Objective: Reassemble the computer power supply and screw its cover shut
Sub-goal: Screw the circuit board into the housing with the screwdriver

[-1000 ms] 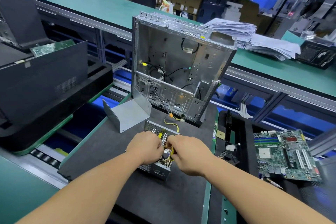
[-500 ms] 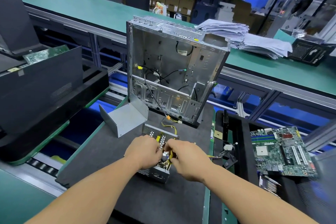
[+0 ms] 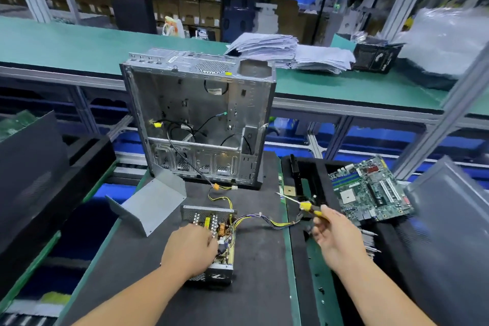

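**Cover still off, screwdriver in hand**

Our right hand has its fingers curled round the black-and-yellow handle of a screwdriver, whose shaft points toward ten o'clock, up and clear of the mat. Our left hand lies on the near left part of the power supply, fingers bent over the board's edge; whether they pinch something there or only steady the unit we cannot tell.

The supply sits open-topped on the dark mat, its circuit board and heat sinks exposed. One bundle of wires trails out toward three o'clock, and a yellow-and-black lead runs toward twelve o'clock to the upright chassis. The bent grey metal cover lies at ten o'clock from the supply, just beside it but apart.

We judge the task is early to midway: the board looks seated, yet the cover is not on and no screw is visibly in. What remains: fit the cover over the box, then drive its screws. A motherboard rests at two o'clock, uninvolved.
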